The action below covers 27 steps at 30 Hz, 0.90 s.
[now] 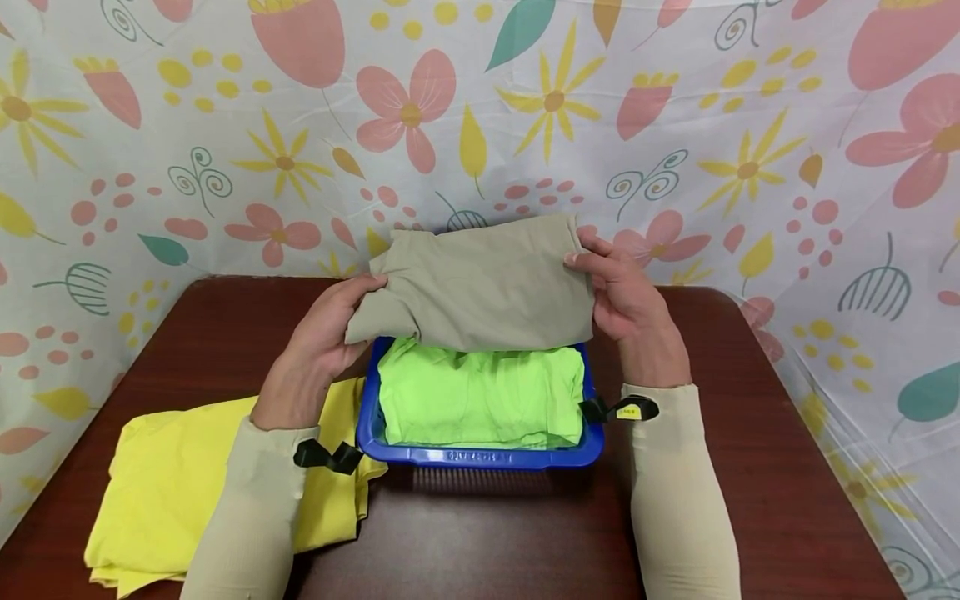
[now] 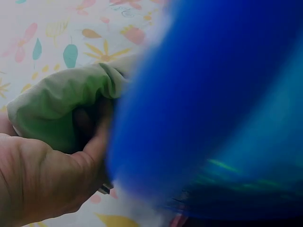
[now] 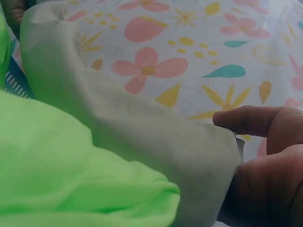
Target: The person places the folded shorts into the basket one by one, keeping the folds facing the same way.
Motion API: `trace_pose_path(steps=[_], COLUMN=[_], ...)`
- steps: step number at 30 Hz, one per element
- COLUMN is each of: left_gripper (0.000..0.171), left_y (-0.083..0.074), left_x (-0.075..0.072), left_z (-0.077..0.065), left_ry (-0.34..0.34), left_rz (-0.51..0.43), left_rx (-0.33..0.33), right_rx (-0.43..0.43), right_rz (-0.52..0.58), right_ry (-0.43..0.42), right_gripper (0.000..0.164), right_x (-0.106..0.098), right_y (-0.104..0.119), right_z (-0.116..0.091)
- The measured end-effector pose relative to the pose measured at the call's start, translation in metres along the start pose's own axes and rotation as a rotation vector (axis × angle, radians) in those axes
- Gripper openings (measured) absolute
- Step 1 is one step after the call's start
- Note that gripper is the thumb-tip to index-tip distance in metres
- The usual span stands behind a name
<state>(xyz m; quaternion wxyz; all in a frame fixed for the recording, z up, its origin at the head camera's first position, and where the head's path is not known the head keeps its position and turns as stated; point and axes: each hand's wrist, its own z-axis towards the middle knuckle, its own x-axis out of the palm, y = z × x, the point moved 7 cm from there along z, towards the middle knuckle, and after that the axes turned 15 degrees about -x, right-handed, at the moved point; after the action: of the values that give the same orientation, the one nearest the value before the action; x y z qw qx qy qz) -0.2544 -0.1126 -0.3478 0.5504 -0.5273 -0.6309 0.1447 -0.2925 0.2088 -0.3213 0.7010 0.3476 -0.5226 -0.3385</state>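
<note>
Both hands hold a folded grey-beige cloth point(image 1: 487, 283) by its two ends, above the back part of a blue plastic basket point(image 1: 480, 457). My left hand point(image 1: 330, 325) grips the cloth's left end, and my right hand point(image 1: 626, 287) pinches its right end between thumb and fingers. In the right wrist view the right hand point(image 3: 265, 156) is at the cloth's edge. Inside the basket lies a folded bright green cloth point(image 1: 480, 396), its back part hidden by the grey-beige one. The basket wall point(image 2: 189, 94) blurs across much of the left wrist view.
A folded yellow cloth point(image 1: 172, 483) lies on the brown table point(image 1: 480, 533) left of the basket, partly under the left forearm. A flower-patterned curtain point(image 1: 465, 108) hangs behind the table. Black straps point(image 1: 330, 457) hang at both wrists.
</note>
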Motion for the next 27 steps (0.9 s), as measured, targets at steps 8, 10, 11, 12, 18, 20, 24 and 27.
trace_pose_path(steps=[8,10,11,12,18,20,24,27], left_gripper=[0.015,0.015,0.015,0.015,0.017,0.017,0.016,0.017], left_y=[0.0015,0.0016,0.0016,0.0017,0.0013,0.0013,0.0012,0.0011], left_x=[-0.0026,-0.0030,-0.0033,-0.0033,-0.0043,-0.0050,-0.0060,-0.0062], left_z=[0.0039,0.0045,0.0047,0.0049,0.0052,0.0051,0.0052,0.0055], left_ry=[-0.005,-0.002,-0.001,0.002,0.009,0.007,0.006,0.009], left_rz=[-0.002,-0.007,-0.008,-0.008,-0.011,-0.012,-0.005,0.014], left_rx=[-0.019,-0.021,-0.022,-0.023,-0.027,-0.028,-0.028,-0.023], right_rx=[0.034,0.034,0.033,0.031,0.027,0.026,0.026,0.027], right_rz=[-0.076,-0.076,-0.075,-0.075,-0.044,-0.024,-0.006,-0.010], right_ry=[0.007,0.019,0.025,0.032,0.081,0.096,0.125,0.135], right_gripper=[0.046,0.045,0.044,0.044,0.042,0.041,0.046,0.050], right_x=[-0.0020,-0.0018,-0.0016,-0.0014,-0.0008,-0.0011,-0.0015,-0.0020], right_y=[0.0011,0.0024,0.0030,0.0035,0.0065,0.0071,0.0077,0.0077], right_z=[-0.0005,-0.0005,-0.0007,-0.0008,-0.0010,-0.0014,-0.0020,-0.0025])
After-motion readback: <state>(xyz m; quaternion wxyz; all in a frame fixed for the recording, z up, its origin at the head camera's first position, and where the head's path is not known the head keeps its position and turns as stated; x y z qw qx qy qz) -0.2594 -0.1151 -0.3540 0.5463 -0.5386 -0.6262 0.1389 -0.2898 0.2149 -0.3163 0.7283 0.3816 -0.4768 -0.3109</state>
